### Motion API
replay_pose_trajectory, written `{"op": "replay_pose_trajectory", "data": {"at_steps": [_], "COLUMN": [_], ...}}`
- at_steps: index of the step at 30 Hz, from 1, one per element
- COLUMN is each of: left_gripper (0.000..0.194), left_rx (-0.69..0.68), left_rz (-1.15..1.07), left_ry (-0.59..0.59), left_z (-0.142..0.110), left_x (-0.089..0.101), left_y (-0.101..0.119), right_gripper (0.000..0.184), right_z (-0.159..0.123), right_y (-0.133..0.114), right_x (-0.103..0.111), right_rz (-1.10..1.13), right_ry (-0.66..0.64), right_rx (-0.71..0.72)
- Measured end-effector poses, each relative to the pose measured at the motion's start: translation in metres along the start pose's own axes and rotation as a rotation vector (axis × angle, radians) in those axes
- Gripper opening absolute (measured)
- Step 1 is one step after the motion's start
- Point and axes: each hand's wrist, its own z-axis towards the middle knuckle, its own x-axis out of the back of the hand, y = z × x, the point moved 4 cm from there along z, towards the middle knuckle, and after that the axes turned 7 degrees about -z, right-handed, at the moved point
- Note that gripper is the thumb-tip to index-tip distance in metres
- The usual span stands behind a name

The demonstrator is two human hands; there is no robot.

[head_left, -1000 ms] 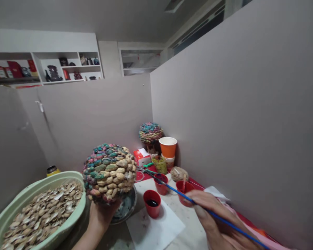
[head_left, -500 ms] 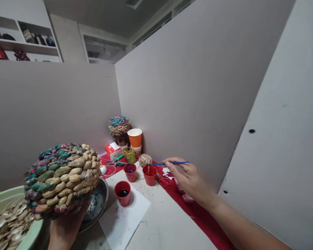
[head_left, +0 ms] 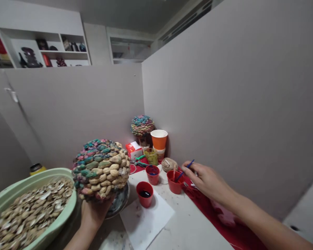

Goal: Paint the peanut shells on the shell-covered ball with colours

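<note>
Right hand (head_left: 208,178) has tipped the blue brush (head_left: 184,170), nearly level half a second ago, down into the right-hand red cup (head_left: 174,188). Fingers pinched narrow on the handle. Left hand (head_left: 93,212) holds the peanut-covered ball (head_left: 101,170) up from underneath, left of the cups; finger spread hidden. Ball part coloured, right side bare tan. Step looks like loading the brush; next move likely calls for lifting it clear of rim and upright stick (head_left: 174,171). Red-and-white box (head_left: 134,151): print unreadable; no brands legible.
</note>
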Motion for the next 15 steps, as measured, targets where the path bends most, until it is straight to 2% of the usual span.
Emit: {"op": "replay_pose_trajectory", "data": {"at_steps": [7,12,15], "left_gripper": [0.043,0.049,0.051], "left_rx": [0.000,-0.096,-0.080], "left_rz": [0.032,0.012,-0.046], "left_ry": [0.008,0.054,0.038], "left_z": [-0.006,-0.003,-0.002], "left_x": [0.002,0.001,-0.002], "left_y": [0.003,-0.004,-0.010], "right_gripper": [0.034,0.029,0.030], "right_z": [0.010,0.012,0.014], "right_y": [0.014,0.006,0.001], "right_x": [-0.022,-0.024,-0.022], "right_rz": [-0.079,-0.070,-0.011], "right_ry": [-0.120,-0.167,-0.181], "right_rx": [-0.027,-0.044,-0.039]}}
